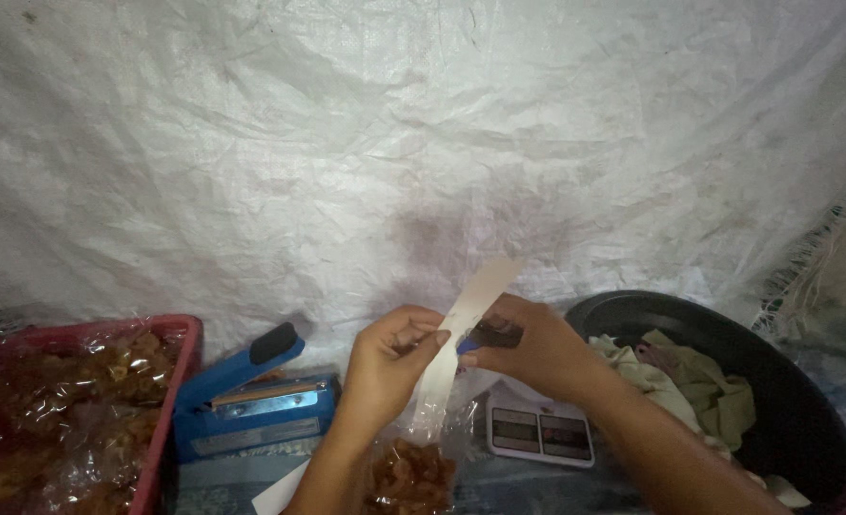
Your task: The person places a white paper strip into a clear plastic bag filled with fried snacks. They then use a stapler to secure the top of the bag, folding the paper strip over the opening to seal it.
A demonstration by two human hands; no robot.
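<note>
Clear snack bag (pixel 413 458) below fingers (pixel 432 336), paper strip (pixel 470 305) pinched

crate (pixel 170 401) left | sealer (pixel 251 405) beside | scale (pixel 540 434) center | basin (pixel 804 401) right

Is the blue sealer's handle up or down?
Up. The sealer's black-tipped handle tilts above its base, leaving a gap, and nothing is clamped in it. Both hands are on the snack bag instead.
</note>
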